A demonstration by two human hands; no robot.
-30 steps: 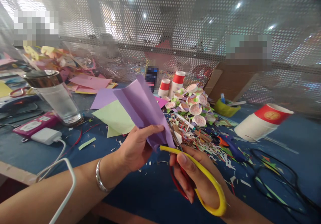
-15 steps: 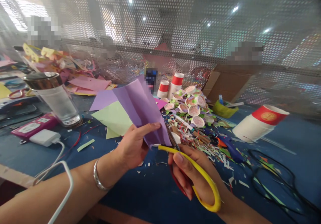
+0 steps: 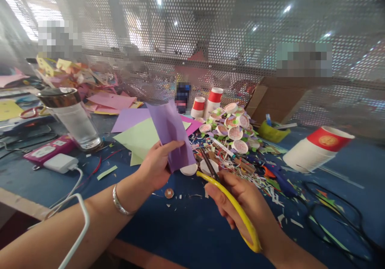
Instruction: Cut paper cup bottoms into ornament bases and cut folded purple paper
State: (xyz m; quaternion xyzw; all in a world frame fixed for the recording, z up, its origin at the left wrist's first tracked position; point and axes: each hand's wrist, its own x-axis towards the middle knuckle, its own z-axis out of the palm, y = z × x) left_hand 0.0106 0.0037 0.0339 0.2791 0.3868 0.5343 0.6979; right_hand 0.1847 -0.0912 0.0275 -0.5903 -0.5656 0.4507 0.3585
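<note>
My left hand (image 3: pixel 158 162) pinches a folded sheet of purple paper (image 3: pixel 171 130), thumb on its front face. My right hand (image 3: pixel 243 200) grips a pair of scissors (image 3: pixel 231 202) with yellow handles, and their dark blades point up and away from me. A small gap separates the blades from the paper's right edge. Light green paper (image 3: pixel 140 136) and another purple sheet (image 3: pixel 129 118) lie on the table behind my left hand. Two white paper discs (image 3: pixel 189 169) are just below the purple paper and by the blades. A small brown disc (image 3: pixel 169 193) rests nearer to me.
Paper scraps (image 3: pixel 258 180) and a heap of cup bottoms (image 3: pixel 234 130) cover the middle right. Stacked paper cups (image 3: pixel 319 150), a glue gun (image 3: pixel 281 180) and black cable (image 3: pixel 331 217) are at right. On the left stand a water bottle (image 3: pixel 72 118) and a white charger (image 3: pixel 61 162).
The scissors have drawn away from the purple paper, towards the right. My left hand has shifted slightly left with the paper, uncovering the white discs and the brown disc.
</note>
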